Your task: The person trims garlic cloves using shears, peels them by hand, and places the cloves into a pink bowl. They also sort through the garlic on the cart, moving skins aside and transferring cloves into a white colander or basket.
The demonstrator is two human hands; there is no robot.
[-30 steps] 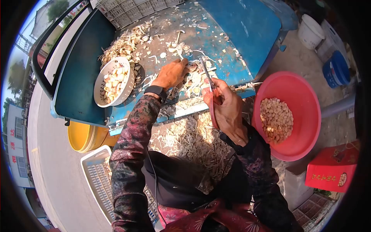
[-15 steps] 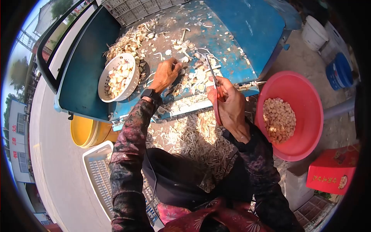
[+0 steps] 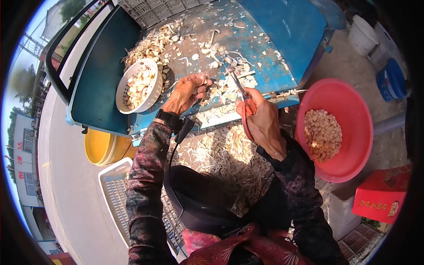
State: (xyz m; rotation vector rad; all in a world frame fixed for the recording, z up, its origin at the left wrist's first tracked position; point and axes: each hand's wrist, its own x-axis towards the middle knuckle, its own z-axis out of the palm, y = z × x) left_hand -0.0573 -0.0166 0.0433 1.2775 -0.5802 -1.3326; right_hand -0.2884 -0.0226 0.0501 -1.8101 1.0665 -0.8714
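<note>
My left hand (image 3: pixel 186 92) is closed around a small garlic piece lifted just above the littered blue table (image 3: pixel 282 31). My right hand (image 3: pixel 260 118) grips red-handled scissors (image 3: pixel 238 88), whose blades point up and left toward the left hand. Garlic pieces and skins (image 3: pixel 221 90) lie scattered on the table between and beyond both hands. A white perforated bowl (image 3: pixel 138 86) with garlic pieces stands left of my left hand. A red basin (image 3: pixel 349 110) of peeled cloves sits to the right of my right hand.
Garlic skins cover the ground (image 3: pixel 225 154) below the table. A yellow bucket (image 3: pixel 99 148) and a white crate (image 3: pixel 115 194) are at lower left. A red box (image 3: pixel 382 196) is at lower right, with a white bucket (image 3: pixel 364 35) and a blue container (image 3: pixel 391 81) beyond the basin.
My left hand has drawn back from the scattered pile and closed on a garlic piece. The scissors stay in my right hand, moved slightly toward the left hand.
</note>
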